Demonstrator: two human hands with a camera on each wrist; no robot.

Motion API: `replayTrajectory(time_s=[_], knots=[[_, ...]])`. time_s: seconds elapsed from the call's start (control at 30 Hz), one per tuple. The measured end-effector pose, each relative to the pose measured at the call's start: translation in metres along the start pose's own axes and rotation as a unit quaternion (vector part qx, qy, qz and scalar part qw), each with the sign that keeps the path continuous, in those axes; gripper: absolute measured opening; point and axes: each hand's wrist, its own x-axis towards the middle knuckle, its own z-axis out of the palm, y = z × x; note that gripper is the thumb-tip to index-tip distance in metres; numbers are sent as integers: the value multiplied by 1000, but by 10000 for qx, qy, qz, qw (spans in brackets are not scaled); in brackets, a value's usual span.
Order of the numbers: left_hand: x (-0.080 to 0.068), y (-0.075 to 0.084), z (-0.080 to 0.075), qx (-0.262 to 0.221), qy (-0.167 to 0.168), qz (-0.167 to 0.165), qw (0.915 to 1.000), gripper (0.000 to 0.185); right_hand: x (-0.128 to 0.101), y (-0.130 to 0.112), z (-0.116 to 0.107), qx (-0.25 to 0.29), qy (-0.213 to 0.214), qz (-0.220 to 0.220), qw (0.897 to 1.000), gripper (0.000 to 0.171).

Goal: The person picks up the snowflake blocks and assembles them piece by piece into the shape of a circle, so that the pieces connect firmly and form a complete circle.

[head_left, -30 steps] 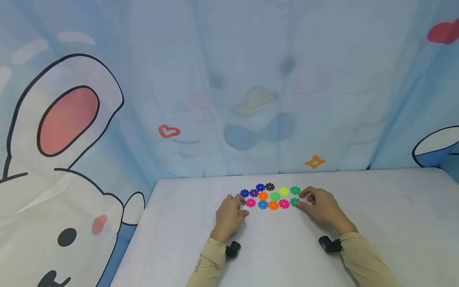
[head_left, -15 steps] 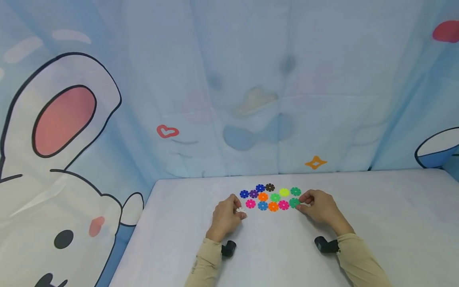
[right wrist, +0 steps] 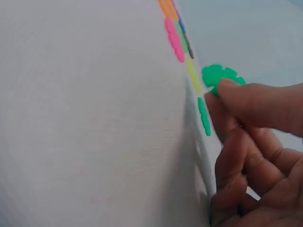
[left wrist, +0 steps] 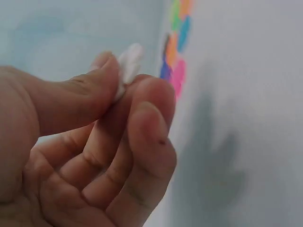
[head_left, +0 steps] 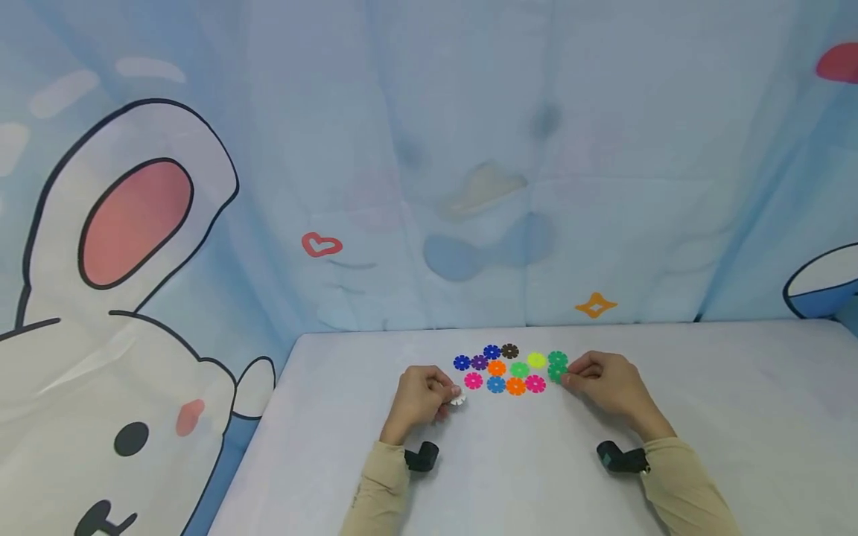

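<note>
Several flat snowflake discs in many colours lie in two rows on the white table. My left hand pinches a white disc between thumb and fingers, just left of the rows; the left wrist view shows the white disc at my fingertips. My right hand pinches a green disc lifted on edge at the right end of the rows; the right wrist view has this green disc above another green disc lying flat.
A blue curtain with a cartoon rabbit hangs behind and left of the table. The table's left edge runs close to my left arm. Bare tabletop stretches to the right and in front of the discs.
My left hand has picked up the white disc and drawn back down and left. My right hand has lifted the green disc off the table at the row's right end.
</note>
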Motion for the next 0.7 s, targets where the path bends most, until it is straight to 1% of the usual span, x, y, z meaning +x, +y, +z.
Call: replayTrajectory(time_s=[0.03, 0.07, 0.1, 0.17, 0.27, 0.37, 0.43, 0.5, 0.6, 0.7], knots=[[0, 2, 0, -251, -4, -169, 9995, 15, 0, 0, -1, 105, 35, 31, 9999, 31], [-1, 5, 1, -522, -10, -263, 9983, 17, 0, -1, -2, 212, 73, 40, 9997, 33], [-2, 7, 2, -813, -25, -367, 9960, 19, 0, -2, -2, 305, 108, 26, 9995, 36], [-3, 13, 4, -1375, -30, -570, 9889, 22, -1, -9, -3, 508, 226, -60, 9984, 39], [-5, 21, 8, -2076, -65, -728, 9755, 25, -6, -28, -5, 741, 473, -389, 9954, 38], [-8, 31, 11, -2576, -168, -794, 9628, 26, -13, -51, -4, 786, 755, -864, 9903, 30], [-11, 39, 11, -2853, -292, -771, 9549, 26, -19, -65, -2, 763, 901, -1191, 9858, 25], [-15, 49, 11, -3017, -394, -716, 9499, 28, -23, -77, 2, 683, 1046, -1513, 9805, 19], [-19, 63, 12, -3116, -450, -601, 9472, 31, -28, -91, 8, 658, 1203, -1913, 9719, 12], [-22, 76, 16, -3254, -439, -465, 9434, 31, -33, -101, 11, 680, 1340, -2215, 9635, 9]])
